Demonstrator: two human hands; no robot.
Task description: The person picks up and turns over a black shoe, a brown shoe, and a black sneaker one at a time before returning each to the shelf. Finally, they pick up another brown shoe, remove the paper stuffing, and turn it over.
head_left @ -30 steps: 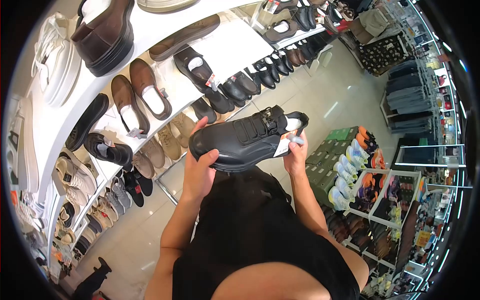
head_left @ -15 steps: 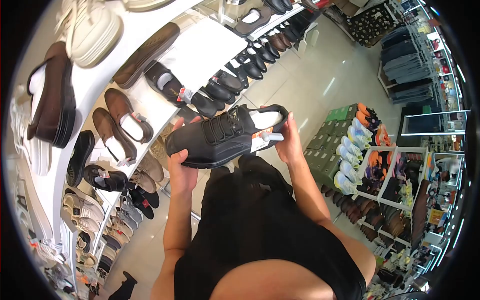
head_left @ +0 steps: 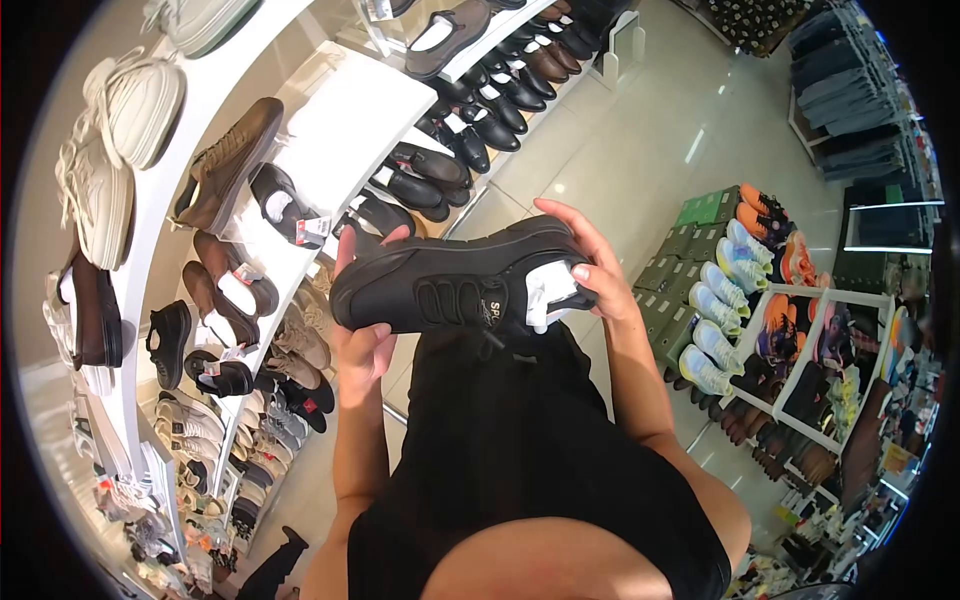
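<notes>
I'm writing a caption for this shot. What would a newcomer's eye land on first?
A black shoe at the centre, tipped on its side and held at the toe by the left hand and at the heel by the right hand. Curved white shelves of shoes fill the left, and bright sneakers on green boxes sit at the right.

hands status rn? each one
Left hand: closed on the toe end of the black shoe.
Right hand: closed on the heel end of the same shoe.
</notes>
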